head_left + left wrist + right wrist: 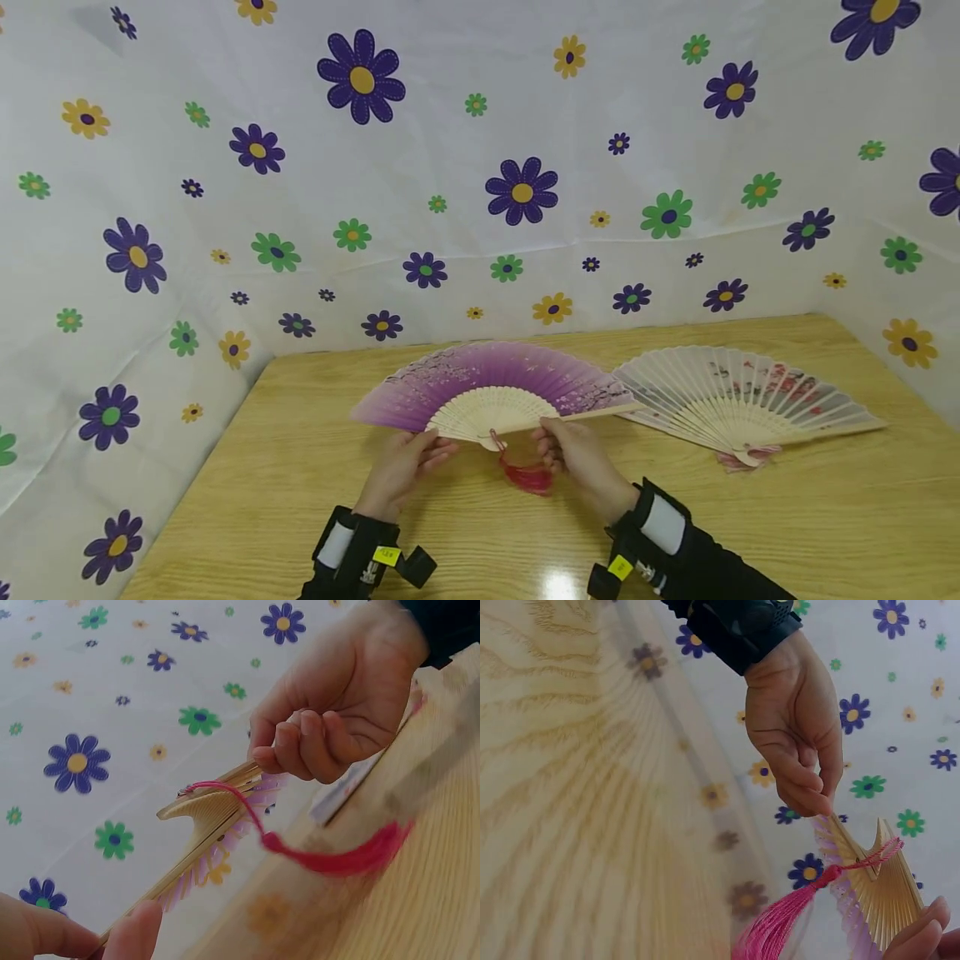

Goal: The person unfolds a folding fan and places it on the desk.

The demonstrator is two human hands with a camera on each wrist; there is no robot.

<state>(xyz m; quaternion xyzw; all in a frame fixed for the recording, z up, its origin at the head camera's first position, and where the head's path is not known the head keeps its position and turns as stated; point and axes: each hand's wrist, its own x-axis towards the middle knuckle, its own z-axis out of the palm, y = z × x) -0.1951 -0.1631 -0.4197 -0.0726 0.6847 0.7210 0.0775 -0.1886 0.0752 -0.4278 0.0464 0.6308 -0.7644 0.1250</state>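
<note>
A purple folding fan [517, 367] with pale ribs is spread wide above the table, blossom branches printed on its cloth. My left hand [401, 471] pinches its left outer rib between thumb and fingers. On the other side my right hand [585, 467] pinches the right outer rib, its remaining fingers curled in. From the pivot hangs a red tassel [528, 477], which also shows in the left wrist view as a pink-red tassel [360, 855] and in the right wrist view. Edge-on in the right wrist view, the fan's ribs [885, 900] run between both hands.
A second fan [750, 400], whitish with red flowers, lies open on the wooden table [277, 467] at the right, partly behind the purple one. A white cloth [450, 125] with printed flowers hangs behind the table and along its sides.
</note>
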